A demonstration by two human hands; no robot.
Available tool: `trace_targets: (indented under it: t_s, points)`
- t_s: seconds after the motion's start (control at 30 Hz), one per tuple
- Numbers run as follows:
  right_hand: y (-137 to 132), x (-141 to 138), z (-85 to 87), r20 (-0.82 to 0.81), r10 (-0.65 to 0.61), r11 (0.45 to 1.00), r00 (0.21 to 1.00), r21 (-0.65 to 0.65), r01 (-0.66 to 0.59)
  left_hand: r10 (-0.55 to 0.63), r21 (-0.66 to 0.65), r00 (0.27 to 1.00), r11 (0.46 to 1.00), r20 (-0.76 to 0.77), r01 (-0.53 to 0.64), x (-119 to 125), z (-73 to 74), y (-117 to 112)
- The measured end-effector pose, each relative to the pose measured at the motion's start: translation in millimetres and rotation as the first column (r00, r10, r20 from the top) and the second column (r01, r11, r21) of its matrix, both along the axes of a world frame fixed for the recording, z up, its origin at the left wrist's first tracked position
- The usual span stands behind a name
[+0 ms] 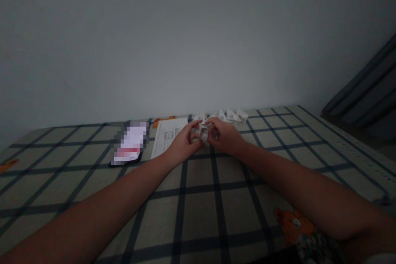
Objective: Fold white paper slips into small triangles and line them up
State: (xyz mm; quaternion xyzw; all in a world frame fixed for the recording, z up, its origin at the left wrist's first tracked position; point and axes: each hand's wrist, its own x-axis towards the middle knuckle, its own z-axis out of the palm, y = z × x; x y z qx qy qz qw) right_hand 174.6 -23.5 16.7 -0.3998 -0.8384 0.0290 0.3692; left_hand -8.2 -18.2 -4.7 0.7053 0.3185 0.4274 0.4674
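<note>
Between my two hands is a small piece of folded white paper (204,130), partly covered by the fingers. My left hand (187,138) pinches its left side, with thumb below and fingers above. On the opposite side my right hand (223,135) grips it with bent fingers. Just behind the hands, several folded paper pieces (232,115) with pointed tips stand in a row near the wall. A printed white sheet (162,134) lies flat to the left of my left hand.
Farther left lies a phone (130,142) with a lit, blurred screen. A checked cloth (198,198) with orange bear prints covers the surface, which meets a plain wall (198,41) at the back. A dark curtain (368,78) hangs on the right.
</note>
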Motion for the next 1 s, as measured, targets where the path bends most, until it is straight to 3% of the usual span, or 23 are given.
trace_targets:
  t_s: [0.27, 0.4, 0.6, 0.77, 1.0]
  points:
    - [-1.3, -2.1, 2.8, 0.091, -0.074, 0.996, 0.993, -0.047, 0.079, -0.139, 0.038, 0.990, 0.990, 0.021, 0.138, 1.3, 9.3, -8.9]
    - [0.6, -0.8, 1.5, 0.106, -0.082, 0.996, 0.991, -0.033, 0.086, -0.045, 0.023, 0.999, 0.999, 0.028, 0.044, -0.3, 13.0, -5.7]
    - [1.0, -0.5, -0.5, 0.137, 0.014, 0.998, 0.990, 0.062, -0.022, 0.100, -0.265, 0.979, 0.963, 0.179, -0.050, 0.2, 9.3, 0.3]
    - [0.4, 2.8, -1.7, 0.193, 0.037, 0.990, 0.981, 0.126, -0.062, 0.048, -0.308, 0.973, 0.951, 0.228, 0.025, -1.0, 8.3, 3.2]
    - [-1.5, 5.8, -1.1, 0.228, 0.014, 0.985, 0.973, 0.166, -0.053, 0.038, -0.284, 0.994, 0.959, 0.105, -0.007, -2.5, 11.1, -1.5]
